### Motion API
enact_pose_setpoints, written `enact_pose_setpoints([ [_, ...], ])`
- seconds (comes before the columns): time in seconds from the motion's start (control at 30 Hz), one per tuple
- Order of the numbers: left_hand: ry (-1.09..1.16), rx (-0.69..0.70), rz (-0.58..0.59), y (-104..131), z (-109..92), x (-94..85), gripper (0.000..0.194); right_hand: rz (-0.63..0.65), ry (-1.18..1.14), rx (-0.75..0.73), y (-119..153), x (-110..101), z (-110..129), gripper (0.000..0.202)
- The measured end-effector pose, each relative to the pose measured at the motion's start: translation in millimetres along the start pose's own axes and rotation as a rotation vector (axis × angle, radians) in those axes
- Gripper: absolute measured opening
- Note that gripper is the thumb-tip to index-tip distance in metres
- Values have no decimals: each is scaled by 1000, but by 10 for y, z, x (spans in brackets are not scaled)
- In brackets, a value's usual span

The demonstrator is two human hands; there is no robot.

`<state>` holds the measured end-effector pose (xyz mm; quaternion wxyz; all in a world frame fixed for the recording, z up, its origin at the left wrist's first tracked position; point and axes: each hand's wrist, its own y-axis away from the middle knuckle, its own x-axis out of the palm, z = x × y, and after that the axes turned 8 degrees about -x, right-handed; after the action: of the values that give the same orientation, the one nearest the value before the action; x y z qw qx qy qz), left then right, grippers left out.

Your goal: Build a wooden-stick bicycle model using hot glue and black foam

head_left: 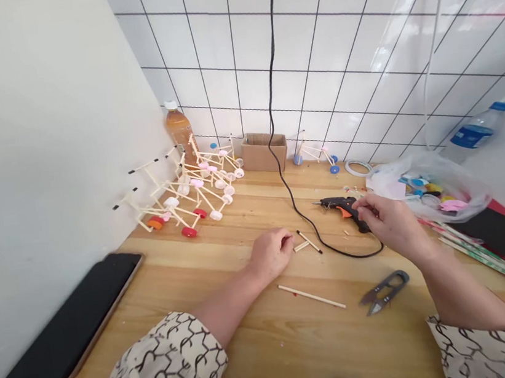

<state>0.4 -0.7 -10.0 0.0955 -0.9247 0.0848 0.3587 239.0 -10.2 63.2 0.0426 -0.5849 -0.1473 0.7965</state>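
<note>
My left hand [271, 255] rests on the wooden table with its fingers curled together; what they hold, if anything, is hidden. Just right of its fingertips lie short pale sticks [301, 246] and a thin stick with dark ends [310, 242]. A black hot glue gun [338, 202] with an orange trigger lies on its side. Over its handle end, my right hand [393, 223] has thumb and fingers pinched, and I cannot make out anything between them. Nearer me are a longer pale stick [312, 296] and grey thread snips [386, 291].
Stick frames with bottle-cap wheels [196, 184] stand at the back left before a tea bottle [179, 127]. A cardboard box [264, 152], a tape roll [358, 167] and a plastic bag of caps [434, 190] line the back. A black cord [294, 202] crosses the table. A phone [72, 324] lies left.
</note>
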Motion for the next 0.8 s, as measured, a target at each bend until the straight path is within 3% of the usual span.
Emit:
enact_pose_setpoints([
  [0.2,-23,16,-8,-5,28,22,17,76,118,130,53,92,-204,18],
  [0.37,-31,-9,-5,-4,18,18,16,180,292,127,43,203,-261,27],
  [0.8,-36,0,-19,-2,12,31,18,246,261,195,-44,402,-311,35],
])
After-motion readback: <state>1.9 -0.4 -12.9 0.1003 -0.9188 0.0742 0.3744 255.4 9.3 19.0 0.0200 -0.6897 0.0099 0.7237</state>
